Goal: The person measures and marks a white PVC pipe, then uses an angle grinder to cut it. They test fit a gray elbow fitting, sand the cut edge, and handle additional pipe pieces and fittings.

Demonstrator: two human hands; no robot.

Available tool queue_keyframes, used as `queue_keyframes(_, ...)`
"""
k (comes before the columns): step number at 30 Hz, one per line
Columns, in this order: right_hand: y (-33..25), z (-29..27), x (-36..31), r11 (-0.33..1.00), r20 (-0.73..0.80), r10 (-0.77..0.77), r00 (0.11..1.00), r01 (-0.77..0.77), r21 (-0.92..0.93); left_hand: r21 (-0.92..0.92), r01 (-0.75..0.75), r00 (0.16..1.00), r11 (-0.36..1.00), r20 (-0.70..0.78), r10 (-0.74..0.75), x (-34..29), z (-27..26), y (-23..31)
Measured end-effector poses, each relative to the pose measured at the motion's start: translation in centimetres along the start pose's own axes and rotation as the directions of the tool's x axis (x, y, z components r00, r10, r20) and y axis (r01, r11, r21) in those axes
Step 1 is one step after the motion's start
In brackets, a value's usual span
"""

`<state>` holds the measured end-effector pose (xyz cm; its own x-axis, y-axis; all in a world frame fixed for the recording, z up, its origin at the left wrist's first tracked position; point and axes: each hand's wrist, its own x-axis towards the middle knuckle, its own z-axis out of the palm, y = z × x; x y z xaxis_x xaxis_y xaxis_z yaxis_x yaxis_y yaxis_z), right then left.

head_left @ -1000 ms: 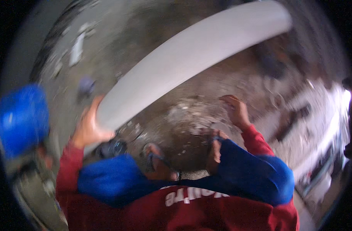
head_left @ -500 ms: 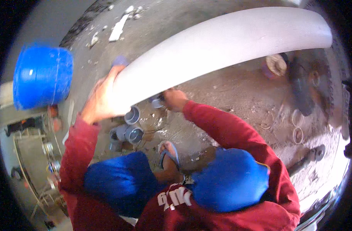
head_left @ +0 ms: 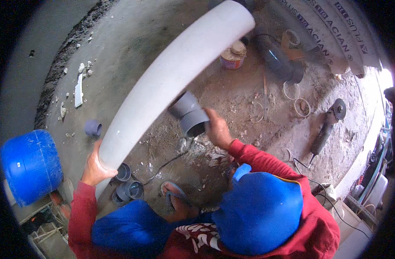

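Note:
A long white pipe slants from the lower left up to the far middle. My left hand is closed around its near end. In my right hand is a grey pipe elbow, gripped at the rim of one opening, which points toward me. The elbow is just right of the pipe; I cannot tell whether they touch. Several more grey pipe fittings lie on the floor below the pipe's near end. A smaller grey pipe piece rests left of the pipe.
A blue barrel is at the left. A can stands beyond the elbow, near a dark grey pipe fitting. On the right lies an angle grinder with its cable, beside thin rings. Printed sacks are at the far right.
The pipe's far end has swung left and away. My right hand has brought the grey elbow up from behind the pipe into plain view. My left hand, still on the pipe, sits lower in view.

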<state>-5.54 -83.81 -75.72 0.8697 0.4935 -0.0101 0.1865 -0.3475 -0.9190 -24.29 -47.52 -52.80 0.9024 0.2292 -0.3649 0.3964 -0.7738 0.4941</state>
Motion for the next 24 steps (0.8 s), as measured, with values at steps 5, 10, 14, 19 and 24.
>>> queue_keyframes(5, -0.2, -1.7, 2.4, 0.988, -0.037, -0.122, 0.992, 0.117, -0.104, 0.079, 0.107, 0.993, 0.991, -0.056, -0.103, -1.6, 1.5, -4.1)
queue_keyframes(10, -0.4, 2.3, 4.1, 0.994, 0.072, -0.091, 0.993, 0.096, -0.059, 0.134, 0.148, 0.989, 0.980, -0.048, -0.143, -2.5, 4.7, -8.6)
queue_keyframes(14, -0.3, 6.1, 4.0, 0.997, 0.110, -0.072, 0.991, 0.076, -0.032, 0.188, 0.273, 0.962, 0.943, -0.057, -0.267, -4.6, 5.3, -11.9)
queue_keyframes(19, -0.6, 10.7, 4.1, 0.992, 0.145, -0.122, 0.982, 0.120, 0.025, 0.210, 0.423, 0.905, 0.882, -0.141, -0.401, -6.4, 6.0, -14.5)
queue_keyframes(24, -1.1, 12.9, 3.9, 0.995, 0.110, -0.092, 0.990, 0.095, -0.018, 0.355, 0.334, 0.927, 0.873, -0.292, -0.236, -5.9, 7.4, -13.5)
